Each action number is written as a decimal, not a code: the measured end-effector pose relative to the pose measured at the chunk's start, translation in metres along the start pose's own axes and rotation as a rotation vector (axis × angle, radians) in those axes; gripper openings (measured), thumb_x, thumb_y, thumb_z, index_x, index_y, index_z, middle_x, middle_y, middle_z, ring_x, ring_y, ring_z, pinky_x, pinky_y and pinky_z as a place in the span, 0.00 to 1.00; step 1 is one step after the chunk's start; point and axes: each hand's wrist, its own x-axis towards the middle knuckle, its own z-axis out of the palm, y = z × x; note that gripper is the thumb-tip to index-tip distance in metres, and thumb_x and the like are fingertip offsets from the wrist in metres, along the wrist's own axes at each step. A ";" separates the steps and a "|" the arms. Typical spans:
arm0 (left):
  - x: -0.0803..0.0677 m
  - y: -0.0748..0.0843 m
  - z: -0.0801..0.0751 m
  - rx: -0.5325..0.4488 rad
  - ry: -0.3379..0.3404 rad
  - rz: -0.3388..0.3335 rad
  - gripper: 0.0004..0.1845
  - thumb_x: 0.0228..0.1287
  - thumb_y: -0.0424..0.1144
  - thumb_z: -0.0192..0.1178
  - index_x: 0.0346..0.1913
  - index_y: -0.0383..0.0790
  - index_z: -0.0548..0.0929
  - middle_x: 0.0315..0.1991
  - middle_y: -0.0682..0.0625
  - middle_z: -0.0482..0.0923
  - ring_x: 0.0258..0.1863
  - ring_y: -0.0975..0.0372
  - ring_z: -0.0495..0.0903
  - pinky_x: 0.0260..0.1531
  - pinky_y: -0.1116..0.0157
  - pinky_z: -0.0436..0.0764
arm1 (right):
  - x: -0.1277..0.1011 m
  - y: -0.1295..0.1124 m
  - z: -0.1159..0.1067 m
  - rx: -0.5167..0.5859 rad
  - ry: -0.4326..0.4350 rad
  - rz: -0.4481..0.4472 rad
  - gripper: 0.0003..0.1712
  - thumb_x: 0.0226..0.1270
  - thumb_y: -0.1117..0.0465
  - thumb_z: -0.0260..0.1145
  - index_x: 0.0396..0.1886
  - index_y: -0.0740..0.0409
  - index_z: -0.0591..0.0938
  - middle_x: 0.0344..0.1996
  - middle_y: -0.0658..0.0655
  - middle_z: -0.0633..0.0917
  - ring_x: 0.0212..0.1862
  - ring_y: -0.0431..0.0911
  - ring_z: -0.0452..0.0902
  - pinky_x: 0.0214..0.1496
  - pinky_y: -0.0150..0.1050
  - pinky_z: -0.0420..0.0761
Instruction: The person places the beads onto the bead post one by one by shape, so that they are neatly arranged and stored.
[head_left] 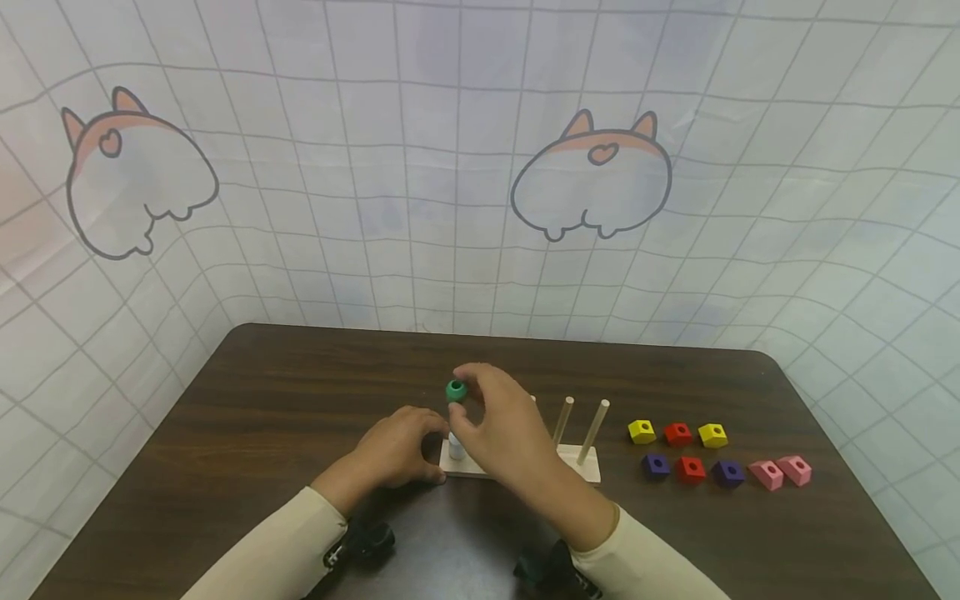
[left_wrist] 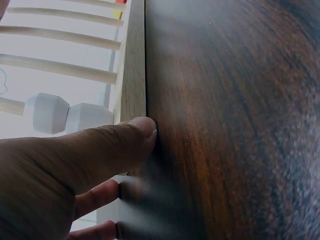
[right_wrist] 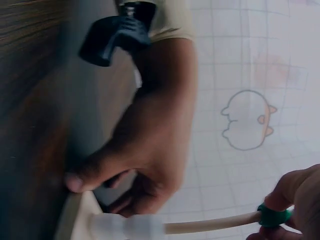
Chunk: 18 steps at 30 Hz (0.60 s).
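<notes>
A pale wooden peg stand [head_left: 590, 472] with several upright pegs sits on the table. My left hand [head_left: 397, 446] pinches its left end, thumb on the front edge and fingers behind. Two white faceted beads [left_wrist: 50, 114] are stacked at the bottom of the leftmost peg [right_wrist: 210, 225]. At the top of that same peg, my right hand [head_left: 510, 433] pinches a green bead [head_left: 456, 391] between thumb and fingers. In the right wrist view the peg's tip meets the green bead. My right hand and forearm hide part of the stand in the head view.
Right of the stand lie loose blocks with holes: yellow blocks [head_left: 641, 432], red blocks [head_left: 691, 470], dark purple blocks [head_left: 729, 474] and pink blocks [head_left: 795, 470]. The dark wooden table [head_left: 247, 417] ends at a white grid-patterned curtain [head_left: 420, 250].
</notes>
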 end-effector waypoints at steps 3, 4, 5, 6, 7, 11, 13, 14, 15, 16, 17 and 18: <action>0.000 0.000 0.000 -0.006 -0.004 -0.002 0.28 0.43 0.46 0.85 0.50 0.47 0.87 0.55 0.52 0.83 0.63 0.49 0.75 0.58 0.45 0.77 | -0.003 0.005 0.006 0.086 0.021 0.032 0.29 0.66 0.65 0.71 0.66 0.61 0.73 0.47 0.52 0.84 0.48 0.46 0.82 0.51 0.41 0.83; 0.000 0.000 0.000 -0.007 -0.007 -0.004 0.28 0.43 0.46 0.85 0.50 0.47 0.87 0.55 0.51 0.83 0.63 0.49 0.75 0.58 0.45 0.77 | -0.004 0.007 0.007 0.108 0.027 0.036 0.32 0.66 0.66 0.71 0.67 0.61 0.71 0.47 0.52 0.84 0.47 0.45 0.82 0.51 0.40 0.82; -0.001 0.000 0.000 -0.008 -0.010 -0.007 0.28 0.44 0.46 0.84 0.51 0.47 0.87 0.56 0.51 0.83 0.63 0.49 0.75 0.58 0.45 0.77 | -0.005 0.009 0.009 0.123 0.032 0.034 0.34 0.66 0.66 0.72 0.69 0.62 0.69 0.46 0.52 0.84 0.47 0.45 0.82 0.51 0.39 0.82; -0.001 0.000 0.000 -0.011 -0.011 -0.010 0.28 0.44 0.46 0.84 0.51 0.47 0.87 0.56 0.51 0.83 0.64 0.49 0.74 0.59 0.45 0.77 | -0.006 0.010 0.011 0.134 0.038 0.031 0.36 0.66 0.66 0.72 0.70 0.62 0.67 0.46 0.52 0.84 0.46 0.45 0.82 0.52 0.39 0.82; -0.001 -0.001 0.000 -0.014 -0.012 -0.012 0.29 0.44 0.46 0.84 0.52 0.47 0.87 0.57 0.51 0.83 0.64 0.49 0.74 0.59 0.44 0.76 | -0.007 0.012 0.012 0.143 0.044 0.029 0.37 0.65 0.67 0.72 0.71 0.62 0.66 0.46 0.52 0.85 0.46 0.44 0.82 0.52 0.39 0.82; 0.000 -0.002 0.002 -0.012 -0.005 0.005 0.29 0.44 0.46 0.84 0.52 0.46 0.87 0.57 0.50 0.83 0.63 0.49 0.75 0.58 0.44 0.77 | -0.009 0.016 0.016 0.182 0.053 0.053 0.44 0.65 0.66 0.73 0.74 0.61 0.59 0.47 0.51 0.84 0.45 0.43 0.82 0.50 0.40 0.83; 0.000 -0.003 0.003 -0.009 0.006 0.022 0.29 0.43 0.46 0.85 0.51 0.46 0.87 0.56 0.51 0.83 0.62 0.49 0.76 0.58 0.45 0.77 | -0.010 0.017 0.016 0.206 0.055 0.078 0.46 0.65 0.66 0.73 0.76 0.59 0.56 0.47 0.50 0.84 0.45 0.43 0.82 0.48 0.40 0.83; 0.000 -0.004 0.003 -0.007 0.010 0.030 0.29 0.43 0.45 0.85 0.51 0.46 0.87 0.55 0.51 0.84 0.62 0.49 0.76 0.58 0.45 0.77 | -0.010 0.017 0.017 0.219 0.056 0.090 0.48 0.64 0.66 0.73 0.76 0.59 0.56 0.47 0.50 0.84 0.44 0.42 0.82 0.47 0.40 0.83; 0.001 -0.005 0.004 -0.007 0.013 0.033 0.28 0.43 0.45 0.85 0.51 0.46 0.87 0.55 0.52 0.84 0.62 0.50 0.76 0.58 0.45 0.77 | -0.011 0.017 0.017 0.227 0.058 0.101 0.49 0.64 0.66 0.74 0.77 0.58 0.55 0.47 0.49 0.84 0.44 0.42 0.82 0.47 0.40 0.83; 0.001 -0.005 0.004 -0.009 0.015 0.035 0.28 0.43 0.45 0.85 0.51 0.47 0.87 0.55 0.52 0.84 0.62 0.50 0.76 0.58 0.45 0.77 | -0.012 0.018 0.018 0.235 0.060 0.108 0.50 0.64 0.66 0.74 0.77 0.58 0.54 0.46 0.49 0.84 0.44 0.42 0.82 0.46 0.40 0.83; 0.001 -0.005 0.004 -0.009 0.015 0.035 0.28 0.43 0.45 0.85 0.50 0.47 0.88 0.55 0.52 0.84 0.62 0.50 0.76 0.58 0.45 0.77 | -0.012 0.018 0.019 0.241 0.064 0.117 0.50 0.64 0.66 0.74 0.77 0.58 0.53 0.46 0.49 0.84 0.44 0.42 0.82 0.46 0.40 0.83; 0.001 -0.005 0.004 -0.009 0.016 0.034 0.28 0.43 0.45 0.85 0.50 0.47 0.88 0.55 0.52 0.84 0.62 0.50 0.76 0.58 0.45 0.77 | -0.013 0.018 0.020 0.249 0.067 0.125 0.51 0.63 0.66 0.75 0.77 0.58 0.53 0.46 0.49 0.84 0.44 0.42 0.82 0.46 0.40 0.83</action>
